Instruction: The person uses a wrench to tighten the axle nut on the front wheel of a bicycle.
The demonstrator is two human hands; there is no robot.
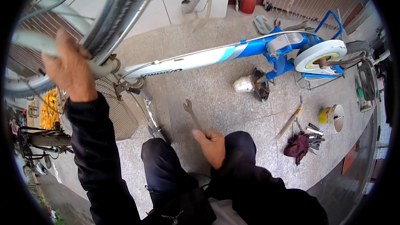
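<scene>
A blue and white bicycle lies turned over, its frame tube [196,60] running across the view. My left hand [71,73] is closed around the pale front fork [35,41], beside the front wheel's tyre [110,21]; some of its fingers are hidden. In my right hand [211,146], above my knees, is a metal open-end wrench [191,112] with its jaw pointing away from me. Below the head of the frame are a wire basket [121,118] and a handlebar with a dark grip [160,133].
Tools and a dark red cloth [296,146] lie on the floor at right, near a white and yellow bucket [333,118]. A hammer-like tool [289,121] lies beside them. A red bottle [248,0] stands at the back. Another bicycle's dark wheel [50,141] shows at left.
</scene>
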